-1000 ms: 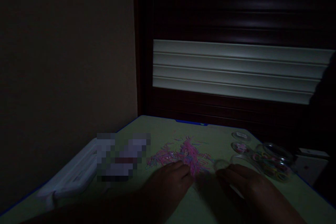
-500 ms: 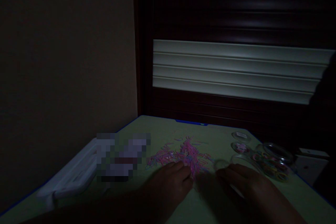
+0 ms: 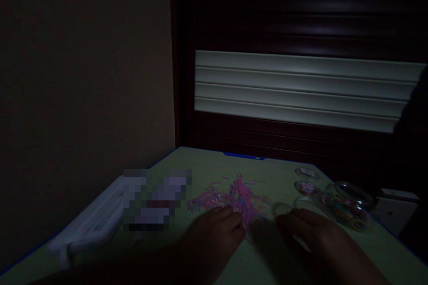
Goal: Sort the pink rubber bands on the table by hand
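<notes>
A loose pile of small thin elastic bands [image 3: 241, 193], mostly pink with some blue and purple, lies spread on the table. At its near edge is my left hand [image 3: 219, 234], fingers curled down and pressed together; whatever they pinch is hidden. My right hand [image 3: 319, 236] is closed around a clear round plastic container [image 3: 282, 209], whose see-through rim shows beyond the fingertips. The hand covers most of this container, and its contents cannot be made out in the dim light.
To the right stand a clear jar [image 3: 351, 207] of coloured hair ties, a small round dish [image 3: 306, 188] with pink pieces, a clear lid [image 3: 307, 173] and a white box [image 3: 396, 209]. A white plastic rack-like object [image 3: 90, 222] lies left, beside a blurred-out item [image 3: 160, 200].
My left hand has shifted very slightly at the pile's near edge. My right hand and the container are almost where they were.
</notes>
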`<action>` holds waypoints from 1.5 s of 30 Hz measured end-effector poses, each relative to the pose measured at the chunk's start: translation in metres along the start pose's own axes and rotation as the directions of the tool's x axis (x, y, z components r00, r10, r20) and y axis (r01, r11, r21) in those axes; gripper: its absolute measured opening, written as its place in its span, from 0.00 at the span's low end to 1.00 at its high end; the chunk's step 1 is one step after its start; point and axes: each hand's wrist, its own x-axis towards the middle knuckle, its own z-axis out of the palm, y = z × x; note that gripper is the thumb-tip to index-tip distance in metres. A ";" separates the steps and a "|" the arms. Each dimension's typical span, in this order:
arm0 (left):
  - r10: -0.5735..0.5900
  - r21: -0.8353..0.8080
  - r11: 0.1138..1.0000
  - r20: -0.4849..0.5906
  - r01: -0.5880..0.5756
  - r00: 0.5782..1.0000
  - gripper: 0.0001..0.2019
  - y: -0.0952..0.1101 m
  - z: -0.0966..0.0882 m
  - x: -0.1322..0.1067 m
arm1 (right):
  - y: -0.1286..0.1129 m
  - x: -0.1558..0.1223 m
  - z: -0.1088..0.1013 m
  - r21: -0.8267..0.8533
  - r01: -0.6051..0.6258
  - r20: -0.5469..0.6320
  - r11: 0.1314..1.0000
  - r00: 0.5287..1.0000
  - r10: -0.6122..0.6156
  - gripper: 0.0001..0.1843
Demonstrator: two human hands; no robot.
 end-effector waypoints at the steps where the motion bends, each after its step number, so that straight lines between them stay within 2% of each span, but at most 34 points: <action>1: 0.002 0.000 1.000 -0.012 -0.002 1.000 0.02 0.000 0.001 -0.001 | 0.001 0.000 0.001 -0.003 0.007 -0.011 1.000 1.000 -0.007 0.11; 9: 0.003 -0.015 1.000 0.011 -0.003 1.000 0.03 0.000 0.001 0.001 | 0.001 -0.003 0.004 -0.013 -0.004 -0.039 1.000 0.999 0.003 0.11; 18: -0.041 -0.046 0.998 0.099 0.046 0.994 0.06 0.003 0.001 0.001 | -0.001 -0.003 0.002 0.008 -0.023 -0.034 1.000 0.999 0.023 0.12; 22: -0.095 -0.127 0.986 0.096 0.107 0.991 0.07 0.005 -0.002 0.000 | 0.000 -0.003 0.003 -0.004 -0.002 -0.022 1.000 1.000 0.002 0.10; 28: -0.133 -0.374 0.916 0.062 0.147 0.989 0.09 0.008 -0.011 0.000 | -0.002 -0.003 0.004 -0.014 0.037 0.007 0.999 0.999 -0.037 0.11; 31: -0.142 -0.416 0.897 0.044 0.148 0.989 0.10 0.009 -0.014 0.001 | -0.002 -0.003 0.007 0.002 0.058 0.005 0.998 0.998 -0.058 0.11; 37: -0.070 -0.305 0.950 -0.009 0.064 0.998 0.07 0.010 -0.012 0.001 | 0.000 -0.003 0.023 0.012 0.179 -0.095 0.984 0.980 -0.177 0.13; 41: -0.025 -0.241 0.970 -0.025 0.019 0.999 0.06 0.012 -0.007 -0.001 | -0.002 -0.002 0.027 -0.023 0.268 -0.153 0.963 0.951 -0.268 0.10; 45: -0.033 -0.199 0.980 -0.017 0.029 0.999 0.05 0.013 0.000 -0.002 | -0.004 -0.001 0.028 -0.057 0.292 -0.123 0.955 0.947 -0.297 0.10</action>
